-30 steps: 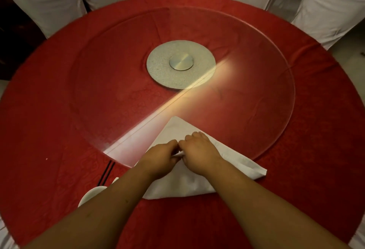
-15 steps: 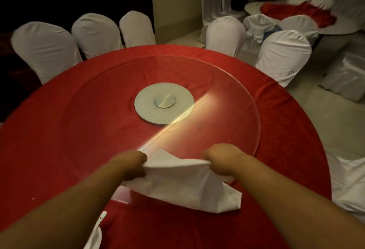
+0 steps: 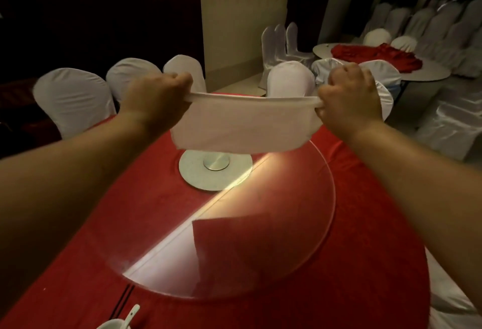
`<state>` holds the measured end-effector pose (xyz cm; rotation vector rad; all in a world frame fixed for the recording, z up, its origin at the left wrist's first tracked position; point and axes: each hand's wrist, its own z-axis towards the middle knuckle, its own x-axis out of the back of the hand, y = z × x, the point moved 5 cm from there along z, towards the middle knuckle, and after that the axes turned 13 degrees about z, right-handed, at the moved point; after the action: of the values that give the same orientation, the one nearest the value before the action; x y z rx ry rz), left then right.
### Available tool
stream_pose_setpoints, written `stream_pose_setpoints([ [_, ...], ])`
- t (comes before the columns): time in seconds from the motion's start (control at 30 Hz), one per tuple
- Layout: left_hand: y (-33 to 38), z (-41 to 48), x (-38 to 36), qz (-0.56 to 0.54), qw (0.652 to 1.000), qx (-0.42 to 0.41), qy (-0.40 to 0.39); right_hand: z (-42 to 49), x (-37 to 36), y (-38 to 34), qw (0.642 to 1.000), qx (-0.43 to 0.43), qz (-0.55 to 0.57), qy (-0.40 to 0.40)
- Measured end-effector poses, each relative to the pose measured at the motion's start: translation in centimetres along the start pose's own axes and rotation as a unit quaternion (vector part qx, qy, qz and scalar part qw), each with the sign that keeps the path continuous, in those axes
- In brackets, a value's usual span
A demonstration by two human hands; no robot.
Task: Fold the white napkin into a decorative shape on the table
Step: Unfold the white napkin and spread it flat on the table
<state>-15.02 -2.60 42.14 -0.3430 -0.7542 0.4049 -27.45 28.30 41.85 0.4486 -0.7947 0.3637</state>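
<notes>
The white napkin [image 3: 242, 128] hangs in the air, stretched taut between both hands well above the table. My left hand [image 3: 159, 96] is fisted on its left top corner. My right hand [image 3: 352, 94] is fisted on its right top corner. The cloth droops in a wide folded band below the tight upper edge. Under it lies the round table with a red cloth [image 3: 378, 237] and a glass turntable [image 3: 300, 224], on which the napkin's dark shadow falls.
A metal hub [image 3: 216, 169] sits at the turntable's centre. A white bowl with a spoon [image 3: 122, 322] and dark chopsticks [image 3: 125, 297] lie at the near edge. White-covered chairs [image 3: 73, 99] ring the far side; another table [image 3: 378, 60] stands back right.
Both hands pinched the napkin on the table, then lifted it and moved apart, pulling it taut in the air. The view tilted up toward the room.
</notes>
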Motion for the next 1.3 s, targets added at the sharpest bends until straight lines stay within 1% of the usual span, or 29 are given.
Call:
stream_pose_setpoints([
  [0.1,2.0,-3.3,-1.0,-0.026,0.999,-0.029,-0.018,-2.5,-1.8,-0.4,0.999,0.031,-0.008,-0.03],
  [0.23,6.0,-9.6,-5.7,-0.066,0.99,-0.066,-0.108,-8.3,-7.7,-1.8,0.992,0.072,0.034,-0.096],
  [0.37,11.0,-17.1,-11.5,-0.093,0.97,-0.102,-0.199,-15.1,-15.2,-3.4,0.981,0.062,0.091,-0.159],
  [0.43,13.4,-21.0,-14.1,-0.099,0.958,-0.119,-0.242,-18.6,-19.3,-4.2,0.972,0.052,0.095,-0.208],
  [0.53,16.5,-27.0,-17.6,-0.095,0.933,-0.139,-0.32,-23.9,-24.6,-5.4,0.954,0.034,0.09,-0.284],
  [0.6,18.0,-30.6,-19.4,-0.085,0.909,-0.145,-0.382,-27.1,-27.3,-6.1,0.938,0.019,0.081,-0.336],
  [0.67,19.1,-33.6,-20.7,-0.074,0.88,-0.164,-0.44,-29.8,-29.1,-6.7,0.921,0.01,0.078,-0.381],
  [0.77,20.2,-36.6,-21.5,-0.094,0.843,-0.191,-0.494,-32.5,-30.5,-7.1,0.903,-0.004,0.086,-0.42],
  [0.83,20.4,-37.6,-21.3,-0.115,0.836,-0.19,-0.502,-33.6,-31.0,-7.1,0.897,-0.015,0.091,-0.433],
  [0.93,20.5,-38.1,-20.9,-0.136,0.84,-0.172,-0.496,-34.4,-31.2,-6.9,0.888,-0.036,0.089,-0.45],
  [1.07,20.7,-37.9,-20.5,-0.124,0.838,-0.173,-0.503,-35.2,-31.2,-6.5,0.876,-0.068,0.08,-0.471],
  [1.2,20.9,-38.2,-20.2,-0.103,0.835,-0.181,-0.51,-35.3,-30.9,-6.2,0.877,-0.085,0.055,-0.471],
  [1.3,20.9,-38.5,-19.9,-0.108,0.825,-0.187,-0.523,-35.2,-30.7,-5.9,0.882,-0.082,0.033,-0.462],
])
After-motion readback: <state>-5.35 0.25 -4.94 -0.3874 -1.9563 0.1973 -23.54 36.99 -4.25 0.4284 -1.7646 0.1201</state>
